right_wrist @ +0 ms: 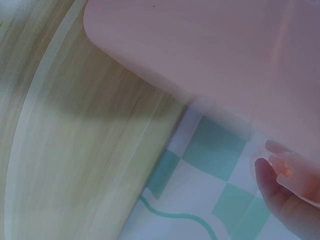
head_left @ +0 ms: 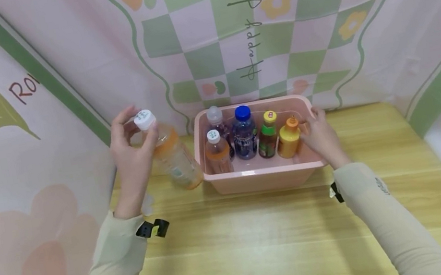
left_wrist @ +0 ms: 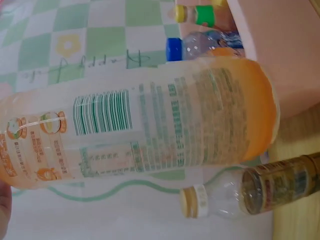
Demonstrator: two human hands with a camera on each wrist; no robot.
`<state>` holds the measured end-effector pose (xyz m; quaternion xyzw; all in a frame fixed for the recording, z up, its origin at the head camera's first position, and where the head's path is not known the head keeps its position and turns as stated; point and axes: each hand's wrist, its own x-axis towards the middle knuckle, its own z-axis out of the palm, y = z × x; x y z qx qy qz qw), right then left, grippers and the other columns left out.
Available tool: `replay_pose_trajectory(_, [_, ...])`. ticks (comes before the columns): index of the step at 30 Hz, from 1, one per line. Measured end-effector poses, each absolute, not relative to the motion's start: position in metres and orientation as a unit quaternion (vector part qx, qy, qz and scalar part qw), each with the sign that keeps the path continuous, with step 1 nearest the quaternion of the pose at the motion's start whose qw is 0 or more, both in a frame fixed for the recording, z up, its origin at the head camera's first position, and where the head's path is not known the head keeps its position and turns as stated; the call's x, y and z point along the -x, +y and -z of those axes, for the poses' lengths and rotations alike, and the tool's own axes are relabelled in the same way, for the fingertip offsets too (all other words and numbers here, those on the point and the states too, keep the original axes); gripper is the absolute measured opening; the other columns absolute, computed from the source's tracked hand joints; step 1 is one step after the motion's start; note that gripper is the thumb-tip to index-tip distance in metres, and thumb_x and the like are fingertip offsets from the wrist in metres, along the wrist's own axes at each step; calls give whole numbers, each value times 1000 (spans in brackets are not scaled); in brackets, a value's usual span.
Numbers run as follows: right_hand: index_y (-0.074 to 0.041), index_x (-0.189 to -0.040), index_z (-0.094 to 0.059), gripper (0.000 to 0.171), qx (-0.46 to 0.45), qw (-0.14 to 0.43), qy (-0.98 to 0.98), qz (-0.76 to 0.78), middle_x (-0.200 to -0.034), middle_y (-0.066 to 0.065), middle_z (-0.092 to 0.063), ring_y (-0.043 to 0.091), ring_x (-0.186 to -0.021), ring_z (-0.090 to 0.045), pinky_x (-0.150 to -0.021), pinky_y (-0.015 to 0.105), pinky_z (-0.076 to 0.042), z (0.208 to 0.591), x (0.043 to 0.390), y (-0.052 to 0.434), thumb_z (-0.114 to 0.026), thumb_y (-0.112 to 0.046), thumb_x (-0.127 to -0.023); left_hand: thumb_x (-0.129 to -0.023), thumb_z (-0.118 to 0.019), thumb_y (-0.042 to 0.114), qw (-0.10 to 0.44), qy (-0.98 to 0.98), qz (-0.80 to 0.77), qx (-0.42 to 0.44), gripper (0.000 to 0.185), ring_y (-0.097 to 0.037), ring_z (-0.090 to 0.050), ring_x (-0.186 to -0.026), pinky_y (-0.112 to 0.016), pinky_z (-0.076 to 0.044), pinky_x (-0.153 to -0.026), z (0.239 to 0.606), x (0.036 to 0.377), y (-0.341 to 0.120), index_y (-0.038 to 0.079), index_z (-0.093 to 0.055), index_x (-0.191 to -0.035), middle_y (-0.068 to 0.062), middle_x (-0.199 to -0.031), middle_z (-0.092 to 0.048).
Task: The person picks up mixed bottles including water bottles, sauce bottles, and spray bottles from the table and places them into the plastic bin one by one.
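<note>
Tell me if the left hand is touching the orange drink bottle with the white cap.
Touching. The head view shows the left hand with fingers curled round the neck of the orange drink bottle, just under its white cap.

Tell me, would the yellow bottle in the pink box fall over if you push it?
Probably not easily. The yellow bottle looks squat and wide-bottomed, with the right hand beside it and another bottle close on its other side. The pink box wall would likely stop any slide.
</note>
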<state>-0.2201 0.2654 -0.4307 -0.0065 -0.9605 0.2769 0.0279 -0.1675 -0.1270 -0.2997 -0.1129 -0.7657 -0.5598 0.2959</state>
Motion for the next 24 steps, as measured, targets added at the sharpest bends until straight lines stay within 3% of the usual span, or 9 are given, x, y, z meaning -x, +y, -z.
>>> replay_pose_trajectory(8, [10, -122, -53, 40, 8, 25, -961, -274, -151, 34, -16, 57, -107, -49, -79, 62, -49, 430, 220, 266, -53, -8, -85, -86, -66, 8, 294, -773, 540, 156, 49, -3, -54, -97, -20, -46, -90, 285, 170, -106, -6, -47, -130, -20, -123, -56])
replay_pose_trajectory(15, [12, -122, -52, 42, 9, 22, -960, -279, -151, 34, -15, 57, -106, -49, -79, 61, -50, 430, 220, 266, -52, -9, -86, -83, -68, 5, 311, -763, 524, 216, 50, -31, -60, -96, -24, -49, -89, 277, 176, -85, -8, -47, -128, -24, -122, -57])
replay_pose_trajectory(24, [10, -122, -53, 42, 13, 28, -960, -278, -151, 33, -17, 57, -107, -49, -78, 60, -50, 431, 220, 265, -52, -9, -84, -84, -68, 4, 300, -758, 518, 259, 50, -32, -62, -94, -27, -52, -87, 279, 178, -60, -8, -47, -127, -24, -119, -58])
